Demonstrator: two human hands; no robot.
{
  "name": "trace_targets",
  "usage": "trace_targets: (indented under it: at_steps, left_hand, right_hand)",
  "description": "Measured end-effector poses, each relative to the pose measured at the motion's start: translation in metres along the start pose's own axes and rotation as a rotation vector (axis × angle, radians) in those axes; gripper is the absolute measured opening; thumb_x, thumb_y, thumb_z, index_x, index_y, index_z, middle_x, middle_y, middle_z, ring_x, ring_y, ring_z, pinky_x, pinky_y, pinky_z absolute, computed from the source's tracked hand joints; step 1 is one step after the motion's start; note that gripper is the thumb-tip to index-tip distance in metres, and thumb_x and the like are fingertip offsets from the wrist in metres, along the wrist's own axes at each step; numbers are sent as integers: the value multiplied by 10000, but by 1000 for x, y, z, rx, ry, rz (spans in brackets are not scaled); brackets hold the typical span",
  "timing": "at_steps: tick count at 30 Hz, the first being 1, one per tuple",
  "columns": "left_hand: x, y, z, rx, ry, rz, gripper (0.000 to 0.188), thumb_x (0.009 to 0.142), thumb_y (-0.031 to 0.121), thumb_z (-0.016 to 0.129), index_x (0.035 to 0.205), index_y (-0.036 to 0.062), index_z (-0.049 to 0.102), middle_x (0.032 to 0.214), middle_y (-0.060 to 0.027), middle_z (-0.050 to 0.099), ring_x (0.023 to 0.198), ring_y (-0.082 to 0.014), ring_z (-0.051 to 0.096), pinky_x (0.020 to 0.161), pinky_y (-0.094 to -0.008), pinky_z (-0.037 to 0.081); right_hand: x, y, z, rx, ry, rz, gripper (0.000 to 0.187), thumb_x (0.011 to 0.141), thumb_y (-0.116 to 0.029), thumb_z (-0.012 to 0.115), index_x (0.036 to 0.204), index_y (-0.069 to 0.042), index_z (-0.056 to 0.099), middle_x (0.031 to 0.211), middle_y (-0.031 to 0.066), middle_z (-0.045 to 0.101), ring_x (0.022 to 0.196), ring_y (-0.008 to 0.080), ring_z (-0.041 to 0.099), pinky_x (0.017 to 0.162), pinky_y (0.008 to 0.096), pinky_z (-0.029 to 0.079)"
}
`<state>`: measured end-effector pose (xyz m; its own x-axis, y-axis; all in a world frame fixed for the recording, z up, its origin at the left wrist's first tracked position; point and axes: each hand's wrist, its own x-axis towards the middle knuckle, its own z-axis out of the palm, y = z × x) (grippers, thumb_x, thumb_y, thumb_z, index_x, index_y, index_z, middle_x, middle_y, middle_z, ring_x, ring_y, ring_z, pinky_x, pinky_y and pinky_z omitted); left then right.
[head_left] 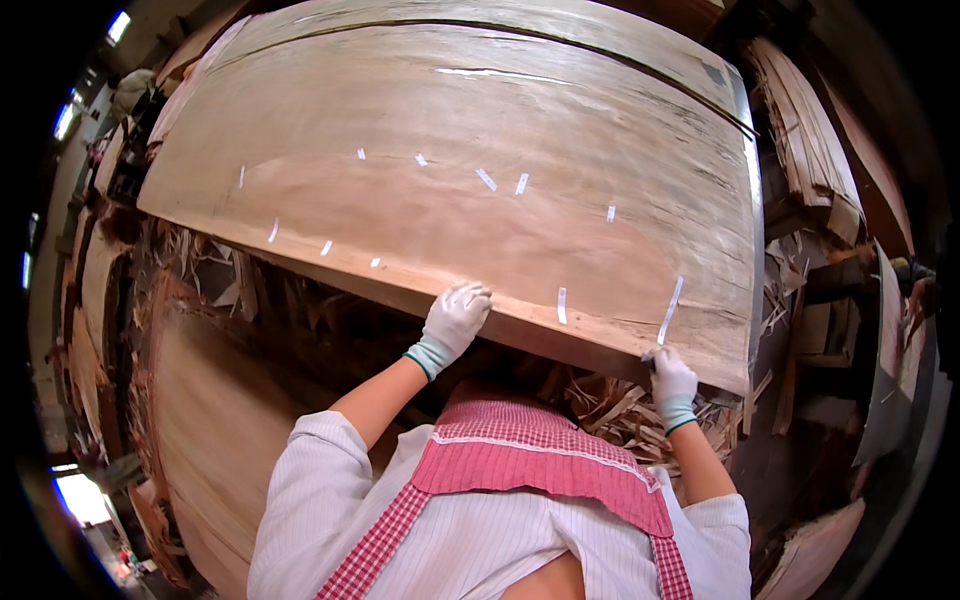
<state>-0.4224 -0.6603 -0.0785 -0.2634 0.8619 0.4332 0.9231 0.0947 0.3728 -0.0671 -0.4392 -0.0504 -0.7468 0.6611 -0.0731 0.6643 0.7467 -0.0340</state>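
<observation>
A broad, pale brown wood veneer sheet [450, 210] lies on top of a stack, with short white tape strips [522, 184] stuck on it in several places. At its front edge, left of the middle, my left hand [457, 322] in a white knitted glove with a green cuff has its fingers curled over the edge. My right hand [674, 384], gloved alike, is closed at the front edge near the right corner. A small dark object [650, 358] shows at its fingers, too small to name. A long tape strip [671, 310] lies just beyond that hand.
Torn veneer scraps [625, 415] litter the floor beneath the front edge. Another large veneer sheet [215, 430] lies low at the left. More veneer stacks [805, 130] stand at the right. A long dark split [480, 24] crosses the far part of the top sheet.
</observation>
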Motion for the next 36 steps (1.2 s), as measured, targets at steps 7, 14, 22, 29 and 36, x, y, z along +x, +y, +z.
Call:
trace_targets:
  at_steps: [7,14,22,29,36]
  left_hand:
    - [15,48,-48,-91,71,38,309,814,80,649,1113,62,576,1191,-107,584,1175,-309,523,1013,-453,405]
    - [14,-38,-13,336,-154,-164,470,795,135,632,1238,32,516,1298,-178,507,1277,-324,422,1074,-476,312]
    - [41,-114,2,471,-370,188,144,818,143,550,935,75,598,884,-101,577,847,-263,612,742,-376,489]
    - [52,-124,4,401,-405,172,81,817,158,552,859,110,601,820,-90,599,796,-262,627,698,-385,502]
    - [-79,-30,-12,-130,-537,-216,164,761,131,586,873,17,549,907,-184,583,872,-377,583,752,-455,484]
  right_hand:
    - [83,-18,-132,-69,333,145,239,778,-81,668,994,-100,568,935,123,603,797,349,630,664,448,512]
    - [130,-11,-193,-7,692,69,342,819,-34,654,1136,-156,610,1097,72,666,836,264,684,718,342,551]
    - [158,-23,-241,25,880,-12,386,819,20,621,1183,-105,594,1150,105,629,1018,290,638,848,361,517]
    - [153,-12,-224,28,882,31,382,834,-2,638,1206,-76,592,1102,144,655,1017,322,637,839,378,506]
    - [125,-11,-193,132,821,101,351,847,-11,624,1196,-50,605,1076,157,663,922,288,667,791,364,516]
